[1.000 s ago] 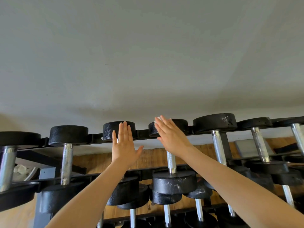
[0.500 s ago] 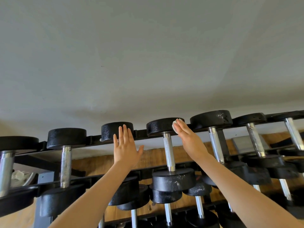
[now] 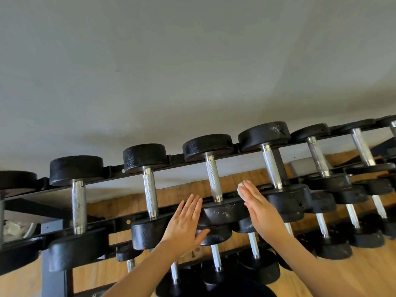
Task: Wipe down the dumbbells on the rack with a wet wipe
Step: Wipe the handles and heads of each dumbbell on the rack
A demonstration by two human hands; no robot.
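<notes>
Black dumbbells with chrome handles lie in a row on the top tier of a black rack (image 3: 115,168). The middle dumbbell (image 3: 212,179) has its near head (image 3: 222,213) between my two hands. My left hand (image 3: 186,221) is flat with straight fingers against the left side of that near head. My right hand (image 3: 260,207), fingers straight, presses a small white wet wipe (image 3: 241,189) against the head's right side. Most of the wipe is hidden under my fingers.
More dumbbells fill the lower tiers (image 3: 255,266) and the right end of the rack (image 3: 327,181). A grey wall rises behind the rack. Wooden floor (image 3: 334,279) shows below. Crumpled white material (image 3: 12,228) lies at the far left.
Both hands have dropped from the far heads on the back rail to the near head of the middle dumbbell. The view has tilted down.
</notes>
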